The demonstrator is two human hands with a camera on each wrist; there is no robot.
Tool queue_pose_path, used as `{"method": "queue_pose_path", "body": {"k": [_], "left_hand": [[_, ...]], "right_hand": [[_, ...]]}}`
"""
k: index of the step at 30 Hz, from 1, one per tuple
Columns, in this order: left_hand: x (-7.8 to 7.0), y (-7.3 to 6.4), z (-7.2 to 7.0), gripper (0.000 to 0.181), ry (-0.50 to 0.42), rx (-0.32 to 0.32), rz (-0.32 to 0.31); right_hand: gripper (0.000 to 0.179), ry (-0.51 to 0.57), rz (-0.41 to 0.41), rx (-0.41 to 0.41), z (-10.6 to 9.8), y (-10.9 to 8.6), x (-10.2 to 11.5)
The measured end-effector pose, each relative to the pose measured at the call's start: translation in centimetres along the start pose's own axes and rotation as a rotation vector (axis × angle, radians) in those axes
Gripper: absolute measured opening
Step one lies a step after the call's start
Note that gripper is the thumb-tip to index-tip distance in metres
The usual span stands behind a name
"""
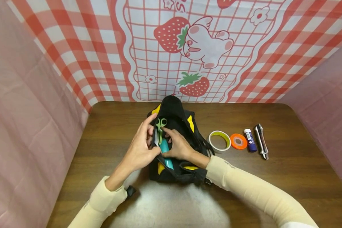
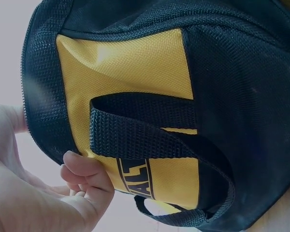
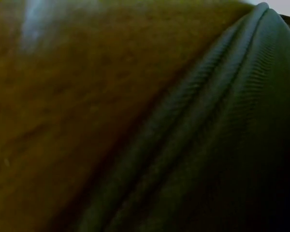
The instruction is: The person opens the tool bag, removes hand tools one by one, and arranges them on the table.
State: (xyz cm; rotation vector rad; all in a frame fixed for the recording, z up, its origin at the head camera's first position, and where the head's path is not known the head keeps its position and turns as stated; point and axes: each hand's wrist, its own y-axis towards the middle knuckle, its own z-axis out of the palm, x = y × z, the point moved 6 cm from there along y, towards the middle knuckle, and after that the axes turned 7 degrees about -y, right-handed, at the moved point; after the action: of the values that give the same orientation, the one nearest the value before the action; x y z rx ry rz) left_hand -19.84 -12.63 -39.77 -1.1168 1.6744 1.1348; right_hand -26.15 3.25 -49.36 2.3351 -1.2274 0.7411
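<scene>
Cream slvs w/ dk mkgs

The black bag (yellow-patched) gapes open around green scissors and a turquoise item.

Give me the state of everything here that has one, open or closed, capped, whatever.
Bag: unzipped, open
Green scissors: inside bag; blades unclear
Teal item: inside bag, partly covered
Glue stick: capped
Utility knife: lying flat, blade position unclear
Larger tape roll: lying flat
Orange roll: lying flat

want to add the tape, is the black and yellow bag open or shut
Open: in the head view the bag gapes, showing green scissors inside, with the right hand in its mouth.
</scene>
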Motion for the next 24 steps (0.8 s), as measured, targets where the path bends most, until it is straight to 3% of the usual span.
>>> {"method": "queue_pose_path", "body": {"k": [8,24], "left_hand": [[0.1,0.0,0.0,0.1,0.001,0.003,0.004],[0.1,0.0,0.0,0.1,-0.011,0.001,0.007]], "right_hand": [[0.111,-0.066,0.033,0.039,0.2,0.0,0.1],[0.1,-0.152,0.153,-0.062,-1.4,-0.3,-0.5]]}}
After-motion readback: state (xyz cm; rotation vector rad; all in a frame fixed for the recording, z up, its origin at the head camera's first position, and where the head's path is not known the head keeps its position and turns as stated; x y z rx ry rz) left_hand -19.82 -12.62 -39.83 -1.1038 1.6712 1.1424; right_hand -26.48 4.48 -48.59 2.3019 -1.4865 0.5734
